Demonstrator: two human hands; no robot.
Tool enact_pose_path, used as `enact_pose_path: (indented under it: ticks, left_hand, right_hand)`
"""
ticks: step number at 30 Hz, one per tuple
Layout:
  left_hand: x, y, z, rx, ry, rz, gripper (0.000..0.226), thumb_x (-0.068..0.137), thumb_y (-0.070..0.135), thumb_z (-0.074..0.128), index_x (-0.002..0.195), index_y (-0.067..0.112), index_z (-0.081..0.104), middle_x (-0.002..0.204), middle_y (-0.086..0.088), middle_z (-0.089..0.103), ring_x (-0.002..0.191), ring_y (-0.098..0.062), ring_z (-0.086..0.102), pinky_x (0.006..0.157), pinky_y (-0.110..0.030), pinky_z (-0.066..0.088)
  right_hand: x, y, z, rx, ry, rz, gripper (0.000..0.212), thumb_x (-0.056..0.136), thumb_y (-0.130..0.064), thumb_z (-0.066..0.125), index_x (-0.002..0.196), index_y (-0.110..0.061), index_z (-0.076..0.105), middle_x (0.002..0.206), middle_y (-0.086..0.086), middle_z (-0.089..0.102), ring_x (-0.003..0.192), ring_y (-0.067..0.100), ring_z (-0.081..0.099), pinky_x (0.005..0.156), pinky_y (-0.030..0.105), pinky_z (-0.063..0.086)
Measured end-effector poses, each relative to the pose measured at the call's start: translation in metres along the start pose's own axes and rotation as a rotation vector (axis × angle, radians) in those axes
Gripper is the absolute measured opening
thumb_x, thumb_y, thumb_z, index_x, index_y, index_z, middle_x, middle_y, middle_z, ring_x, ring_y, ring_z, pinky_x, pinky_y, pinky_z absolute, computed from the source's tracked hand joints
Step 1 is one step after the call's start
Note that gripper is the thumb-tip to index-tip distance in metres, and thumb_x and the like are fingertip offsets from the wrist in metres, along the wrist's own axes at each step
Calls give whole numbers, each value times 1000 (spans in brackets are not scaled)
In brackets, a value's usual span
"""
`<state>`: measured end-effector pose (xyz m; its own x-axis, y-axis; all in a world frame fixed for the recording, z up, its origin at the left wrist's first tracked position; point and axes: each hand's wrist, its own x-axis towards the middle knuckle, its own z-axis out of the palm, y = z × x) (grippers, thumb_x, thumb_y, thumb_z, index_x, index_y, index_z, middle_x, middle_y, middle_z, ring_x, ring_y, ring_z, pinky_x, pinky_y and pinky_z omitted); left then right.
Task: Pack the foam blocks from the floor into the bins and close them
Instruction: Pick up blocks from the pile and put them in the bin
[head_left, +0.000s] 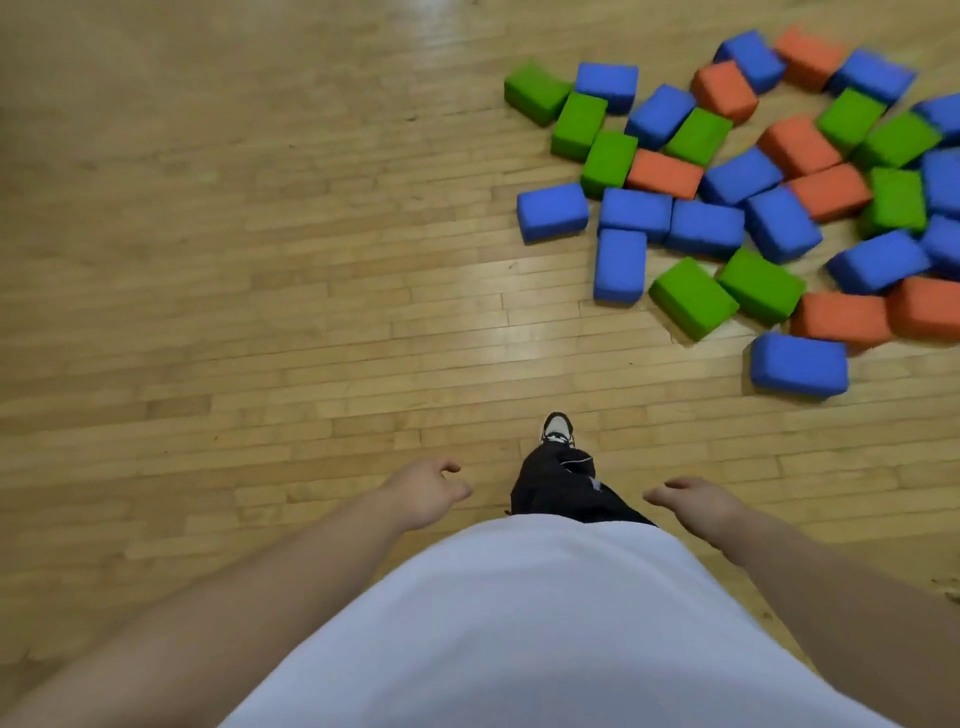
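The blocks (737, 176) lie in a loose heap on the floor (260, 260), up and to the right of the person, well apart from both hands; they are soft-edged rectangular bricks with a matte, slightly fuzzy skin, in blue, green and orange, some flat, some tilted against neighbours; the nearest, a blue block (798, 365), sits a little apart from the heap at its near edge. The floor is glossy narrow wooden strips, pale tan, with a streak of glare. The left hand (423, 493) hangs with fingers loosely curled, holding nothing; the right hand (698, 505) is relaxed, fingers nearly straight, also bare of any load. Between them a dark trouser leg (558, 491) ends in a black-and-white shoe (558, 430); a white shirt (519, 623) fills the bottom.
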<state>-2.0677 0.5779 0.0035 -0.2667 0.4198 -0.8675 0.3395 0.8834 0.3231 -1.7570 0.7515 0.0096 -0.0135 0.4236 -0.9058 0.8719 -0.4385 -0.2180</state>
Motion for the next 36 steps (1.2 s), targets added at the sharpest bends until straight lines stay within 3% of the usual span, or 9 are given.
enact_pose_path:
  ticks: [7, 10, 15, 18, 23, 26, 29, 33, 36]
  left_hand:
    - [36, 28, -116, -298, 174, -228, 51, 94, 44, 63, 138, 20, 55, 115, 0, 65, 102, -18, 61, 85, -31, 48]
    - [57, 44, -165, -336, 219, -270, 53, 94, 45, 63, 140, 19, 54, 130, -6, 62, 114, -24, 57, 95, -35, 47]
    - [126, 70, -255, -358, 225, -306, 53, 93, 44, 66, 137, 18, 56, 116, -3, 63, 96, -17, 59, 83, -32, 50]
    - [177, 102, -316, -304, 193, -299, 51, 93, 46, 66, 136, 19, 57, 119, -4, 62, 104, -21, 59, 90, -33, 47]
    - [254, 202, -416, -167, 81, -203, 48, 95, 42, 63, 134, 14, 58, 124, -3, 62, 109, -21, 54, 92, -29, 43]
    - [300, 285, -471, -25, 29, -81, 43, 96, 40, 62, 132, 16, 57, 115, -1, 62, 102, -20, 54, 80, -23, 43]
    - [341, 366, -514, 59, -16, 30, 50, 94, 43, 62, 137, 19, 55, 130, -5, 61, 113, -25, 57, 89, -29, 44]
    - [387, 458, -556, 154, -17, 125, 46, 95, 45, 62, 136, 24, 56, 125, -1, 58, 106, -22, 56, 85, -28, 41]
    - [414, 497, -583, 206, -5, 112, 49, 94, 45, 63, 137, 23, 55, 124, -3, 59, 105, -22, 57, 87, -29, 44]
  right_hand:
    - [56, -228, -67, -156, -68, -226, 64, 90, -42, 71, 146, -18, 51, 149, 8, 49, 136, 29, 44, 109, 37, 36]
    - [76, -325, -90, -174, -81, -328, 65, 90, -44, 71, 147, -21, 49, 151, 6, 46, 138, 29, 43, 111, 40, 35]
    - [130, -443, -112, -194, -96, -364, 67, 88, -51, 69, 147, -29, 47, 148, 3, 49, 133, 27, 46, 102, 38, 40]
    - [161, -484, -122, -161, -70, -300, 67, 87, -51, 70, 147, -28, 48, 146, 3, 50, 129, 27, 49, 96, 34, 41]
    - [186, -517, -161, -79, 0, -82, 71, 86, -51, 71, 147, -23, 47, 150, 5, 48, 133, 29, 47, 111, 43, 39]
    - [200, -539, -189, 12, 51, -11, 64, 87, -42, 73, 143, -17, 52, 141, 9, 55, 116, 25, 54, 97, 37, 43]
    - [220, -558, -216, 118, 63, 31, 51, 89, -35, 73, 133, -14, 58, 123, 9, 61, 102, 20, 56, 89, 34, 41]
    - [256, -602, -252, 212, 64, 67, 72, 87, -42, 74, 148, -15, 47, 149, 9, 48, 128, 27, 51, 99, 33, 39]
    - [294, -647, -288, 217, 56, 9, 71, 87, -43, 73, 148, -15, 47, 149, 10, 50, 129, 27, 51, 105, 35, 41]
